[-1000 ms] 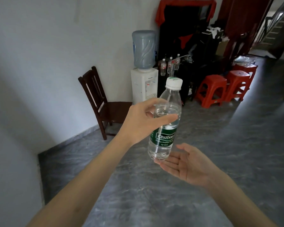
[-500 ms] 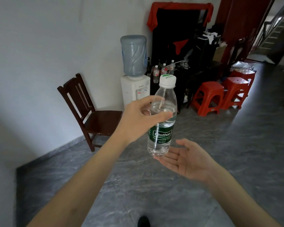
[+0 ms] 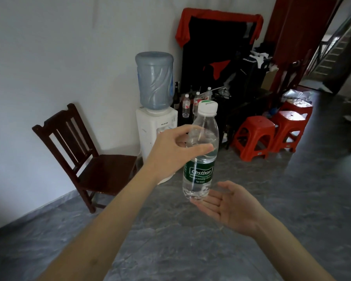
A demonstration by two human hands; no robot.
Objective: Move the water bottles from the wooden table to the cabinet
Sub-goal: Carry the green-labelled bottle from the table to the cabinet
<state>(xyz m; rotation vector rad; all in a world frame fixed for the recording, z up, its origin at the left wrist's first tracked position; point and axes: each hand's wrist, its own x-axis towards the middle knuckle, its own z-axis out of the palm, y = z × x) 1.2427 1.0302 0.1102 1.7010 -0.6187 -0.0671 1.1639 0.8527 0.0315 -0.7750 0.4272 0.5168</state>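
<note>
From the head camera: the left hand [image 3: 171, 148] is out in front with its thumb and fingers curled round the upper body of a clear water bottle [image 3: 201, 157], gripping it just above the green label. The bottle is upright, leaning only a touch, white cap on top, carried in mid-air over the grey floor [image 3: 190, 250]. And there is the right hand [image 3: 230, 205], palm up and fingers relaxed and spread, cupped just under the bottle's base; whether the fingertips actually touch the bottom is hard to tell, but that hand grasps nothing.

Beyond the hands, against the white wall, stands a white water dispenser [image 3: 156, 128] with a big blue jug [image 3: 154, 80] upended on it. To its left, a dark wooden chair [image 3: 85, 153] sits with its back to the wall. Just right of the dispenser, a dark cabinet [image 3: 237, 98] already carries several small water bottles [image 3: 185, 107] with white caps, standing upright in a cluster on its low surface, partly hidden behind the held bottle's cap. A red cloth [image 3: 217, 17] drapes over the tall black unit behind. Further right, two red plastic stools [image 3: 253, 136] stand side by side on the floor.
</note>
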